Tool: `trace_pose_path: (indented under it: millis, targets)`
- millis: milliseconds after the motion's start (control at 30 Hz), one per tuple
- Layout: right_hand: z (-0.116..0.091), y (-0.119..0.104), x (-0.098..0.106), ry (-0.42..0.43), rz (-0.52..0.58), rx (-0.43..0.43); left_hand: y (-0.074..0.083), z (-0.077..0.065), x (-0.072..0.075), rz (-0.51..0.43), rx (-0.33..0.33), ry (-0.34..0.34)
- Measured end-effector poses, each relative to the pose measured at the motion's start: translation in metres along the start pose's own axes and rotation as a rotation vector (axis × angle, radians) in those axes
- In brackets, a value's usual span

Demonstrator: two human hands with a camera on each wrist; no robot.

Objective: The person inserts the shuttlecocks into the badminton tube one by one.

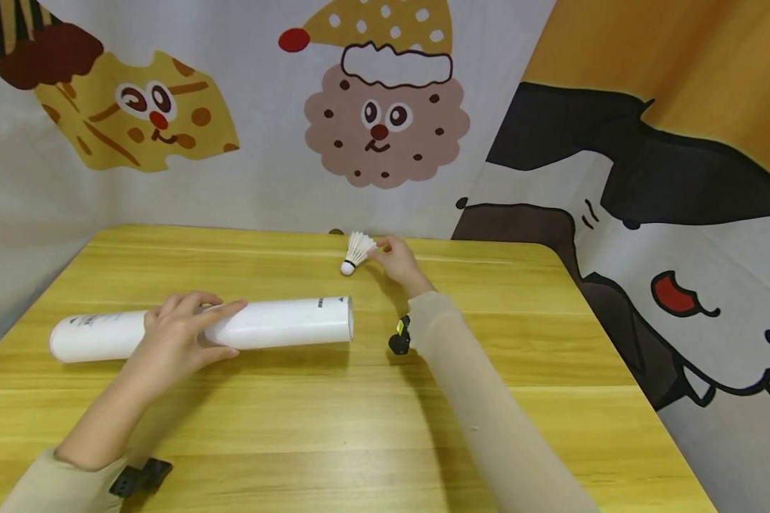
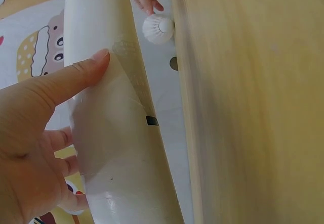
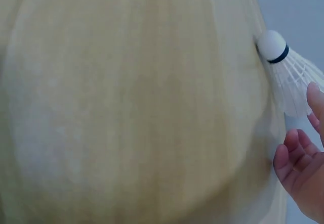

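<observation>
A long white shuttlecock tube (image 1: pixel 282 324) with small dark print lies sideways above the table, and my left hand (image 1: pixel 176 336) grips it around the middle. In the left wrist view the thumb (image 2: pixel 91 70) presses on the tube's side, and a gap shows between tube and tabletop. Toward the back edge, my right hand (image 1: pixel 400 263) pinches the feather rim of a white shuttlecock (image 1: pixel 359 248) between thumb and forefinger. The cork (image 3: pixel 272 46), with its dark band, points away from that hand, close to the wood. The remaining right fingers (image 3: pixel 298 158) are curled.
The wooden table (image 1: pixel 334 427) has rounded back corners. Behind it hangs a white curtain (image 1: pixel 257 192) printed with cartoon figures, and more patterned cloth (image 1: pixel 731 285) hangs on the right. Each wrist wears a small black device, such as the one on the right wrist (image 1: pixel 400 337).
</observation>
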State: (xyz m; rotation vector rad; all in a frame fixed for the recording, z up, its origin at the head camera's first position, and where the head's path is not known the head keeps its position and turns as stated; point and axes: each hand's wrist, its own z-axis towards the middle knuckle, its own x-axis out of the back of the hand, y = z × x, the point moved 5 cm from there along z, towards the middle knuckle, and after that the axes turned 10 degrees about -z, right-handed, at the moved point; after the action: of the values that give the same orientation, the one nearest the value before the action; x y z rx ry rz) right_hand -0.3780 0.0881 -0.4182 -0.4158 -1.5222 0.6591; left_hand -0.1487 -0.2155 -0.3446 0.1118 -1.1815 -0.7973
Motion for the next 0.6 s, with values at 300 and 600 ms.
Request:
trace_pose_path:
  millis: [300,600]
  targets:
    - [-0.004,0.000,-0.003,0.056,-0.028,0.063,-0.001,0.001,0.000,-0.010,-0.009,0.006]
    - [-0.016,0.004,-0.004,0.134,0.010,0.101,-0.001,0.001,-0.001,-0.016,-0.017,0.002]
